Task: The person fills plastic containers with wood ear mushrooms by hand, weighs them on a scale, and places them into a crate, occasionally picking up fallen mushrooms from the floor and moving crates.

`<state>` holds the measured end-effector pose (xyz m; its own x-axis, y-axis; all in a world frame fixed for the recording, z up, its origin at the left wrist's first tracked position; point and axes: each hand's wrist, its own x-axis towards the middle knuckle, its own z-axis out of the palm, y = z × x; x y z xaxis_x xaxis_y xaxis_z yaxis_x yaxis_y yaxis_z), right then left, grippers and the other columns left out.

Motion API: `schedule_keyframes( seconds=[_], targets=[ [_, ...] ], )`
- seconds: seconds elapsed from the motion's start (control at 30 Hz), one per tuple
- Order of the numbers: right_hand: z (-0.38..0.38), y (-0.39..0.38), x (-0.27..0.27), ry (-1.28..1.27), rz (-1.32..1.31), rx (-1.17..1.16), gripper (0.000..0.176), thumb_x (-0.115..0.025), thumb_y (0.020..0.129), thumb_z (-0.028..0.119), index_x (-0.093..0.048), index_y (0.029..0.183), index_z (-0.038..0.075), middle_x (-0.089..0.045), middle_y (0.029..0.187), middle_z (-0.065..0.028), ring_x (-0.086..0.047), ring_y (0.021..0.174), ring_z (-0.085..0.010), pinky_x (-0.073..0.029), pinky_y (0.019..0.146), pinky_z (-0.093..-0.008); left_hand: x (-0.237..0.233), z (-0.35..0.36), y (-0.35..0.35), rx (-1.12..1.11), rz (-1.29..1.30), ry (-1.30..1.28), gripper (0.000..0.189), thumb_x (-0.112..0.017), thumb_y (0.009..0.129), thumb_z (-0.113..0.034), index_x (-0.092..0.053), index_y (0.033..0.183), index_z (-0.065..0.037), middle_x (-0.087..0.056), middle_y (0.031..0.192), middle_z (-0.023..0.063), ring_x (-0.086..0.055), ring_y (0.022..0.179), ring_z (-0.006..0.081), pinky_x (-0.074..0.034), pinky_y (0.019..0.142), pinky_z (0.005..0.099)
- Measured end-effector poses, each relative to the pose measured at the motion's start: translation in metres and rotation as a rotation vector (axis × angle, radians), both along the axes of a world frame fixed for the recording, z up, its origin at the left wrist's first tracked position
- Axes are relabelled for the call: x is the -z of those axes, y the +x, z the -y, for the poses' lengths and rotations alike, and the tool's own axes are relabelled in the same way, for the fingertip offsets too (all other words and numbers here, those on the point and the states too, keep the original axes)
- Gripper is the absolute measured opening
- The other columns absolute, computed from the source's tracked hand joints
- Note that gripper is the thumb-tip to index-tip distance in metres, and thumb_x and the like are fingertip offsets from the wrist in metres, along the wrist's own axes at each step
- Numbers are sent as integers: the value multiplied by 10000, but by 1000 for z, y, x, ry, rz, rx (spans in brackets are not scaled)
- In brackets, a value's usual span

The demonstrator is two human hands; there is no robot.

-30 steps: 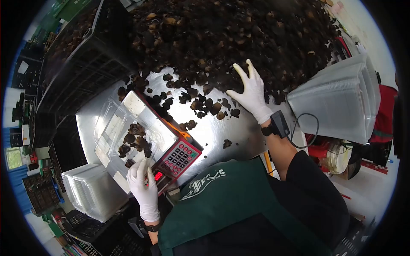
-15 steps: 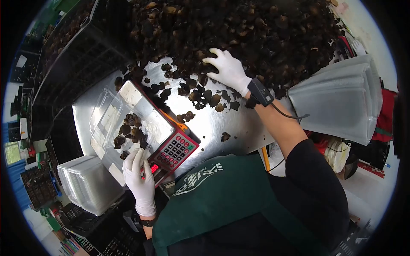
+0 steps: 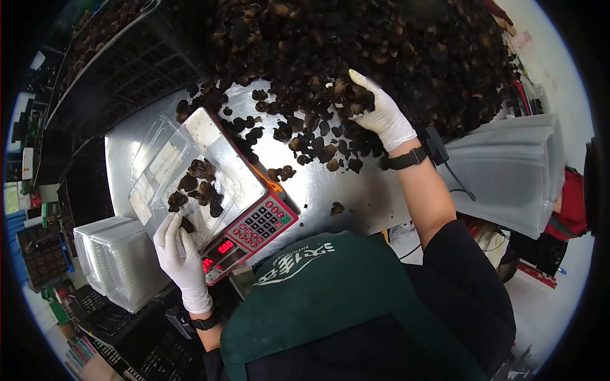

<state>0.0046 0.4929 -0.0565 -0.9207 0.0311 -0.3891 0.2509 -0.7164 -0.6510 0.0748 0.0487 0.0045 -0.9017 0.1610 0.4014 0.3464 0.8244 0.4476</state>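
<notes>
My right hand point(image 3: 381, 117), in a white glove, curls around several dark fungus pieces point(image 3: 356, 101) at the near edge of a large dark heap point(image 3: 394, 44). On the left, my gloved left hand point(image 3: 178, 254) touches the near edge of a clear plastic tray point(image 3: 152, 166); what its fingertips grip is partly hidden. The tray lies open on a red and silver scale point(image 3: 257, 225) with a lit red display. Several brown-black pieces point(image 3: 202, 189) rest in the tray.
Stacked clear trays point(image 3: 117, 263) stand at the left, and a stack of clear covers or trays point(image 3: 508, 171) at the right. A black crate point(image 3: 136, 63) rises at the upper left. Loose pieces are scattered on the metal table point(image 3: 375, 197).
My right hand has moved right, turned palm inward and gathered fungus pieces. My left hand has shifted left and slightly down along the tray's edge.
</notes>
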Motion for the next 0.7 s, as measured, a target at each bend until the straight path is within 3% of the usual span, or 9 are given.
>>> schedule_keyframes(
  seconds=[0.07,0.17,0.3,0.33,0.43,0.47,0.5,0.63,0.7],
  targets=[
    [10,-5,-3,-192,14,-14,280,-613,984,340,-709,1049,85,-730,1005,-61,-679,752,-149,-398,433,-226,1,-1,1,-8,1,9,311,-633,852,92,-686,1139,-15,-661,1140,133,-624,1054,288,-487,930,365],
    [29,-9,-17,-299,3,-92,294,-597,994,341,-697,1090,82,-728,1022,-67,-684,779,-161,-398,437,-223,0,-3,7,-31,7,-15,296,-638,842,86,-695,1116,-10,-668,1133,131,-613,1068,294,-470,944,371],
    [82,-18,-58,-211,112,-31,367,-560,1013,354,-675,1124,24,-722,1018,-103,-683,814,-199,-547,563,-267,6,2,7,-18,-50,-33,289,-651,823,50,-697,1099,-19,-667,1128,134,-589,1037,332,-458,943,397],
    [96,-19,-66,-134,34,-117,389,-562,1013,360,-672,1110,0,-718,1017,-109,-686,831,-189,-592,692,-287,4,2,7,-45,-55,-9,311,-653,816,52,-690,1117,-18,-661,1142,135,-583,1038,336,-455,945,402],
    [138,-32,-91,304,-366,-501,323,-584,994,285,-678,1140,12,-722,931,-71,-691,828,-125,-551,746,-249,6,9,9,-135,-67,83,447,-663,797,59,-640,1236,-26,-624,1221,157,-574,1093,338,-450,982,406],
    [167,-29,-105,452,-389,-462,338,-602,978,267,-671,1173,-1,-714,867,-45,-678,771,-106,-532,723,-227,4,10,10,-156,-59,133,483,-667,797,54,-618,1270,-26,-614,1243,163,-569,1121,337,-444,997,406],
    [185,-26,-123,501,-424,-597,361,-645,946,257,-665,1198,0,-714,899,-57,-681,827,-124,-537,773,-244,1,10,10,-169,-52,188,519,-671,797,49,-596,1305,-27,-605,1264,169,-564,1150,336,-439,1012,406],
    [247,-37,-78,1097,-1233,-727,504,-733,781,301,-662,1236,96,-627,1250,-120,-575,1160,-290,-485,994,-413,-10,2,10,-156,27,168,645,-704,805,-33,-487,1412,-9,-569,1323,183,-542,1208,344,-409,1066,416],
    [257,-33,-53,1416,-1335,-780,654,-749,752,349,-576,1348,142,-533,1389,-128,-535,1211,-343,-447,1043,-448,-15,-8,9,-108,102,208,691,-712,800,-40,-447,1437,-4,-540,1351,203,-531,1225,359,-403,1080,430]
  ],
)
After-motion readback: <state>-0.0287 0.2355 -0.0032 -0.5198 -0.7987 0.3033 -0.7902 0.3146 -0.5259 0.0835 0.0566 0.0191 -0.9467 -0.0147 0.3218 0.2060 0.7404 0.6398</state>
